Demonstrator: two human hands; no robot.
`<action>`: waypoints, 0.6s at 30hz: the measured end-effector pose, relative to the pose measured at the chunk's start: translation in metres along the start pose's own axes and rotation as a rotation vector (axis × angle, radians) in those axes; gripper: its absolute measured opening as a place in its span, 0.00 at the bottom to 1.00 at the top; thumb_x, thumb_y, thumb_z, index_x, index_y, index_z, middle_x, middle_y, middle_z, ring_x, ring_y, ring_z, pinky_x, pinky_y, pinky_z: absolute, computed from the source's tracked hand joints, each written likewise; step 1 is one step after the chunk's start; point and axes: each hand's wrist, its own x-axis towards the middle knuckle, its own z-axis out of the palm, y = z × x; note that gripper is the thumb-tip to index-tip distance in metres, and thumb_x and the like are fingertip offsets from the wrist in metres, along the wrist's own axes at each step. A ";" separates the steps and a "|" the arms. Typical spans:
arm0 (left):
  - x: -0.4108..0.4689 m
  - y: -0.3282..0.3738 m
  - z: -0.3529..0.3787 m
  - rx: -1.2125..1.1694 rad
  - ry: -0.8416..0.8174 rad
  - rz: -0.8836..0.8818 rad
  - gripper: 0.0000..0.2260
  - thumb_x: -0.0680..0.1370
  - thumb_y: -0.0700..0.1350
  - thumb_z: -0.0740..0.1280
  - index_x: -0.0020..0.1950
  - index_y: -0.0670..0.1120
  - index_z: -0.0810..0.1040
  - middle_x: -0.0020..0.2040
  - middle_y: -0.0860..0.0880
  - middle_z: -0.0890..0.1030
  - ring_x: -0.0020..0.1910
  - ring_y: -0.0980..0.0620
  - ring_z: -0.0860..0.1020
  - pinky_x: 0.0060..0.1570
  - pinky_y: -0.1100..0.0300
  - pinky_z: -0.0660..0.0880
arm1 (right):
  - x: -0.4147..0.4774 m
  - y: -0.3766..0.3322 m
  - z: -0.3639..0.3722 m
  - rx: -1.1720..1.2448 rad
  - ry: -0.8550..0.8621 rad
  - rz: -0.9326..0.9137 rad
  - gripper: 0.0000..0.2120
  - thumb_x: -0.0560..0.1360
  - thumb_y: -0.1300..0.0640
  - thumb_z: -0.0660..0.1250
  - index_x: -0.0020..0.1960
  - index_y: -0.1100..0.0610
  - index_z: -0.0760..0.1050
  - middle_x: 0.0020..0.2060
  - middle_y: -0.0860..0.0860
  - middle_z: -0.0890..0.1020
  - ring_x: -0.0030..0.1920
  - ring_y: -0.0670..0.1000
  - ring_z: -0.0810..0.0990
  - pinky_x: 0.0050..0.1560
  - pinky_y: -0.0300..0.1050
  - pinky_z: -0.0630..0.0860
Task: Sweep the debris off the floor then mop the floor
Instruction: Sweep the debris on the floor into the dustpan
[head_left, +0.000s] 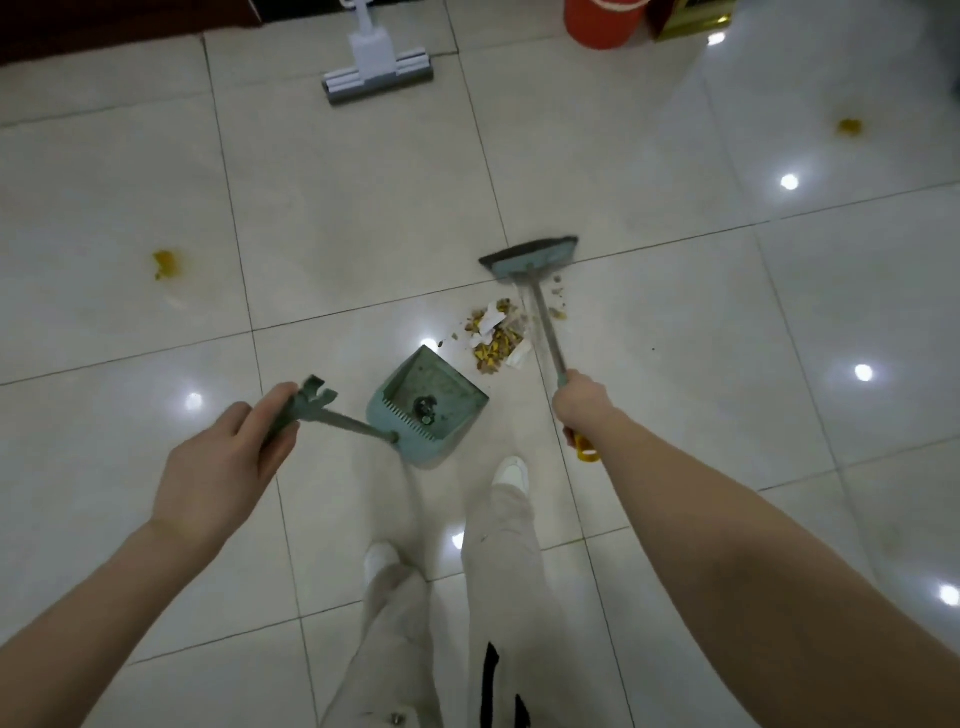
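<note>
- Left hand (218, 467) has its fingers curled round the top of the dustpan (428, 402) handle. Right hand (582, 402) is clamped on the broom (532, 257) shaft.
- Debris pile (496, 335) sits on the floor (675, 322) between the broom head and the pan mouth, near the lip but not touching it.
- Risk: I can't tell if the lip sits flat on the tile. Any gap and the fine bits slide under it.
- Risk: the pan is steered only from the top of a long handle. A hard broom stroke probably shoves or swings it off line, and the pile misses.
- Risk: paper scraps in the pile look light, so a fast stroke likely flicks them sideways.
- Risk: loose crumbs right of the shaft lie outside the main pile and are easy to skip.
- Risk: yellow spots (165, 264) look like stains. Bristles would likely smear them, so leave them for the mop (379, 73).
- Risk: the front shoe (511, 473) is just beside the pan. One step could kick it and spill what's already inside.
</note>
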 end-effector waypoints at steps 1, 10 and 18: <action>0.000 -0.002 0.000 -0.005 0.005 0.015 0.17 0.79 0.47 0.64 0.67 0.49 0.67 0.36 0.46 0.74 0.24 0.45 0.70 0.23 0.58 0.68 | -0.011 0.002 0.009 0.010 -0.004 0.012 0.20 0.78 0.65 0.49 0.68 0.59 0.65 0.40 0.58 0.72 0.24 0.55 0.75 0.16 0.39 0.69; -0.030 0.003 0.004 -0.099 -0.030 0.100 0.19 0.80 0.51 0.60 0.70 0.51 0.65 0.42 0.41 0.77 0.33 0.38 0.77 0.34 0.47 0.77 | -0.129 0.014 0.111 -0.011 -0.049 0.045 0.19 0.79 0.64 0.51 0.69 0.59 0.67 0.47 0.57 0.76 0.26 0.50 0.72 0.18 0.37 0.70; -0.030 0.005 0.002 -0.131 -0.037 0.129 0.18 0.81 0.53 0.56 0.71 0.52 0.62 0.44 0.41 0.75 0.36 0.37 0.76 0.37 0.45 0.76 | -0.222 0.036 0.170 -0.012 -0.121 0.062 0.12 0.77 0.63 0.51 0.57 0.56 0.68 0.39 0.55 0.74 0.21 0.51 0.73 0.20 0.42 0.72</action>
